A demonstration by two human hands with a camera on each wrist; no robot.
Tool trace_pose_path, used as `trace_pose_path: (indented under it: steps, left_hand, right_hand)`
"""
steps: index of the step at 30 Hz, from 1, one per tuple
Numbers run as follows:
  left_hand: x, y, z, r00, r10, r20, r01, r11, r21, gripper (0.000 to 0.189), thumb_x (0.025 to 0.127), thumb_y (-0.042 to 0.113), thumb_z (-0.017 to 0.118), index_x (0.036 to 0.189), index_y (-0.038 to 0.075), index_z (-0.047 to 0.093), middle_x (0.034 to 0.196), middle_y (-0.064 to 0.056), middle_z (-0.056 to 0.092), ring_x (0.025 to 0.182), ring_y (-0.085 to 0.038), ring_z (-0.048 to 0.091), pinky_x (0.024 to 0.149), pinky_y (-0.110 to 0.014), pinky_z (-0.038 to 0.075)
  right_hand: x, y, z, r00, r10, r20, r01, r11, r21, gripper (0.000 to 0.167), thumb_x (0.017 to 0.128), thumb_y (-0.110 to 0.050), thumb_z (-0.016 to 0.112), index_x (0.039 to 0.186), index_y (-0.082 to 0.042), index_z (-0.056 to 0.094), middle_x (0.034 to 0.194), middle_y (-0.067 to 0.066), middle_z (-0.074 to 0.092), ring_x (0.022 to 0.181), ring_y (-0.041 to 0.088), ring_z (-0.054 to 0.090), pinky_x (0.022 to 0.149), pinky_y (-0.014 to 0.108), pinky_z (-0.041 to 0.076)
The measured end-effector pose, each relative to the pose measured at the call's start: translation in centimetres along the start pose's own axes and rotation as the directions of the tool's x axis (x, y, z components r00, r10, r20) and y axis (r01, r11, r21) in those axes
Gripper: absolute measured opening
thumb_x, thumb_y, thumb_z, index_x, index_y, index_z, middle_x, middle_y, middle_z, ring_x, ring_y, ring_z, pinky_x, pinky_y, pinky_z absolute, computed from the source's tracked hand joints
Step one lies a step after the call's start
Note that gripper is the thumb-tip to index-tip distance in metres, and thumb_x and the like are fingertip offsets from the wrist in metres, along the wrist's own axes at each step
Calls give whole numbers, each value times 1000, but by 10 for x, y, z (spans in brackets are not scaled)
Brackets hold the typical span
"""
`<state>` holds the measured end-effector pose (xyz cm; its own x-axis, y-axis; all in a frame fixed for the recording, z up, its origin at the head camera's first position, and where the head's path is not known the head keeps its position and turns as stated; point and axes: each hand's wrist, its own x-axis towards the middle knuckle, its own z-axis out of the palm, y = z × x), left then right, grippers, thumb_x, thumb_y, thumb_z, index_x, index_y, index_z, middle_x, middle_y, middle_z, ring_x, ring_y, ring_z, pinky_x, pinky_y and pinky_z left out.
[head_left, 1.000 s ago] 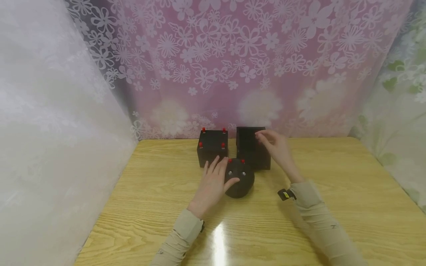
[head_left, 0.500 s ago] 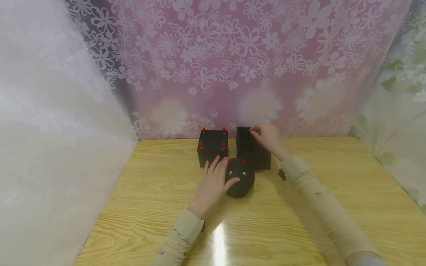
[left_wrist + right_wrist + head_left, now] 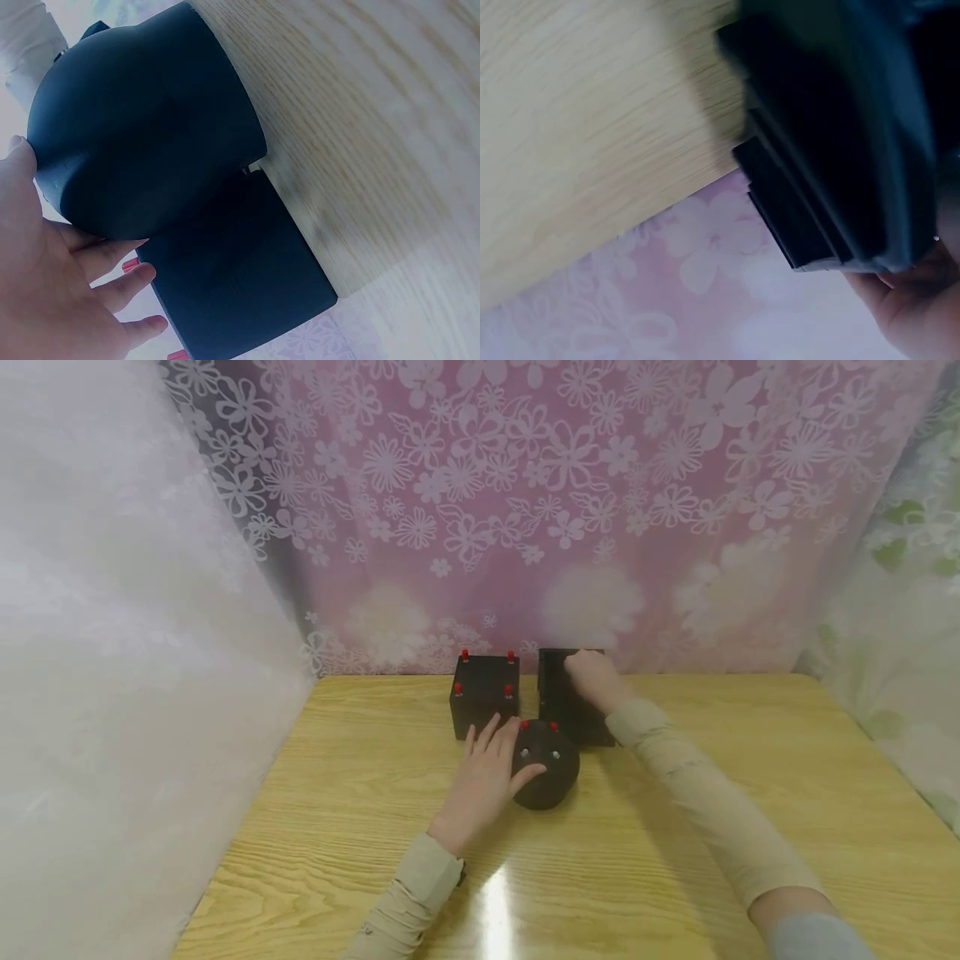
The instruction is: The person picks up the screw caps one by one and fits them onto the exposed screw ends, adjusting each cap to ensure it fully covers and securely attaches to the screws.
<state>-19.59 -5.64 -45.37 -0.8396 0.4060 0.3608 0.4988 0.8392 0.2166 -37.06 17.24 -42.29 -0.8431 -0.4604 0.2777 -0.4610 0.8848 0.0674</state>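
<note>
My left hand [image 3: 480, 785] rests against a rounded black housing [image 3: 551, 785] with red knobs and silver screw-like dots on it. In the left wrist view its thumb touches one side of the black housing [image 3: 142, 127], and the fingers stretch out along it. My right hand [image 3: 596, 679] reaches over the opening of a black open-topped box [image 3: 555, 706] at the back; its fingertips are hidden. In the right wrist view, the hand [image 3: 922, 300] shows partly behind the lower end of the dark box [image 3: 817, 142], so what it holds, if anything, is not visible.
Beside the open box stands a black square box [image 3: 486, 677] with several red knobs on top. All of these sit on a wood-grain table [image 3: 360, 827]. A pink floral curtain [image 3: 465, 527] hangs just behind, and pale sheets [image 3: 135, 652] hang at both sides.
My right hand has moved left and lower over the open box, its fingertips going out of sight. The left hand stays on the rounded housing. The head view has shifted slightly.
</note>
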Motion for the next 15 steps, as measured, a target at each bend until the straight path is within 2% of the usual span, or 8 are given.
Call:
trace_pose_path:
  steps: [6, 10, 15]
  left_hand:
    - [0, 0, 0, 1000, 11, -12, -11, 1000, 9, 81, 98, 62, 50, 156, 6, 35, 157, -8, 44, 151, -28, 30, 122, -57, 23]
    - [0, 0, 0, 1000, -2, 15, 2, 1000, 2, 82, 99, 62, 49, 157, 6, 33, 158, -7, 43, 152, -28, 28, 123, -56, 21]
    - [0, 0, 0, 1000, -6, 22, 6, 1000, 7, 82, 99, 62, 49, 157, 7, 33, 158, -7, 43, 152, -28, 28, 123, -55, 20]
  right_hand:
    - [2, -2, 14, 997, -77, -22, 74, 992, -103, 15, 82, 15, 68, 72, 3, 69, 75, 21, 71, 69, 37, 71, 59, 50, 60]
    - [1, -1, 22, 996, -86, -32, 81, 988, -134, 14, 79, 14, 71, 71, 2, 71, 73, 19, 72, 65, 34, 70, 56, 48, 60]
    - [0, -1, 30, 998, -60, 17, 62, 982, -179, 10, 79, 9, 72, 77, 0, 76, 77, 17, 73, 67, 32, 70, 60, 45, 60]
